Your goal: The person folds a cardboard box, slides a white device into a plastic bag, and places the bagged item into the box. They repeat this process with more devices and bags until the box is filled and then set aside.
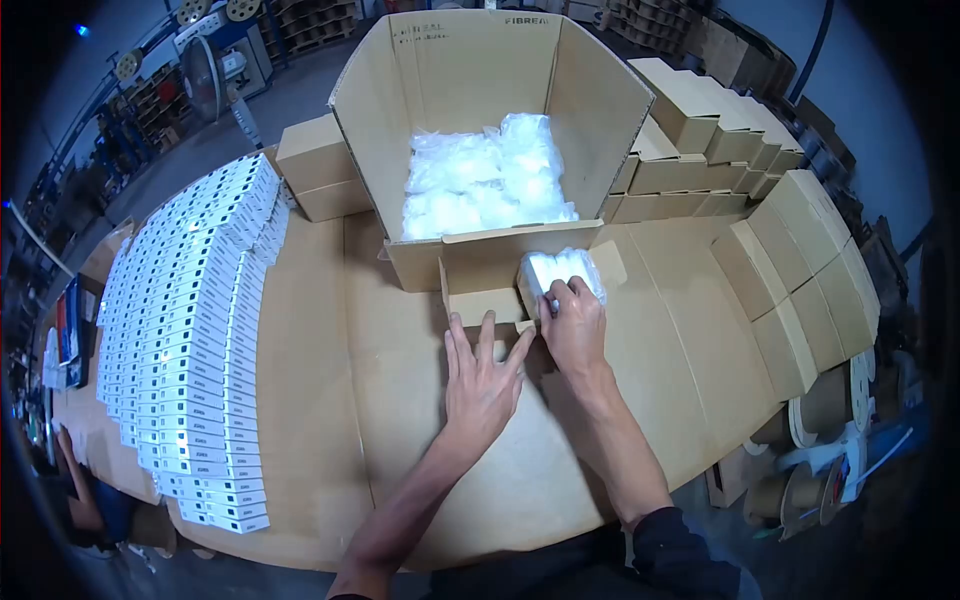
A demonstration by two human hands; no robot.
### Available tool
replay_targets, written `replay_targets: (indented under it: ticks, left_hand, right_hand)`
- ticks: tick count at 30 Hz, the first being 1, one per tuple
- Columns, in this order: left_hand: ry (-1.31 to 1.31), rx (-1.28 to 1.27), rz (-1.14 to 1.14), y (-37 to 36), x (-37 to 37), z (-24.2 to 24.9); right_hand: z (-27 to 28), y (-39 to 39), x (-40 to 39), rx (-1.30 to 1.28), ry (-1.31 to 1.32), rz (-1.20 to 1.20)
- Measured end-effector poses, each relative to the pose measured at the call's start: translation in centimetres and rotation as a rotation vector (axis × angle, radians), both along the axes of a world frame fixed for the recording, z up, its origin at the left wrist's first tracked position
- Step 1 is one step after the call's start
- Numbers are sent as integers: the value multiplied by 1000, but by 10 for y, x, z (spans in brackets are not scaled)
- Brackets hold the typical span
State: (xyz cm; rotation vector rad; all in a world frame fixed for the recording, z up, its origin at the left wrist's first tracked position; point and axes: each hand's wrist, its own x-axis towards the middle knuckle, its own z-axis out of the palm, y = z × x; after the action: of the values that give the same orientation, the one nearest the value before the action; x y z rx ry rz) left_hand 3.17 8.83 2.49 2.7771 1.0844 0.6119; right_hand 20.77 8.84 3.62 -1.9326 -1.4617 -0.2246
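In front of me is a small open cardboard box [463, 303], its flaps raised. My left hand [480, 388] lies at its near edge, fingers stretched and apart, the fingertips touching the cardboard. A white pack in clear plastic wrap [562, 266] sits at the box's right side. Curled fingers of my right hand [576, 335] grip the near side of this pack; the fingertips are partly hidden. Just behind stands a large open carton [420, 262] with several similar plastic-wrapped white packs [480, 175] inside.
Rows of stacked small white boxes [190, 350] cover the left of the cardboard-topped table [310, 420]. Closed brown boxes [800, 275] are stacked along the right and back right [680, 175]. Two more brown boxes [320, 170] stand left of the carton. A person's arm [78, 480] shows at far left.
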Motion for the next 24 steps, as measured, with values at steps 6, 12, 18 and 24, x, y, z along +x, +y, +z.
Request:
replay_targets:
  ticks: [6,12,18,24]
  left_hand:
    - [3,8,-6,2,-1,-5]
    - [-10,1,-38,7,-6,-7]
    - [-46,25,-114,15,-14,-13]
    - [-64,55,-146,19,-18,-10]
  right_hand:
    - [-1,3,-7,-91,-5,-85]
    - [2,-9,-9,-27,11,-87]
    - [6,-12,-10,-171,-64,-11]
    - [16,0,4,-256,-159,67]
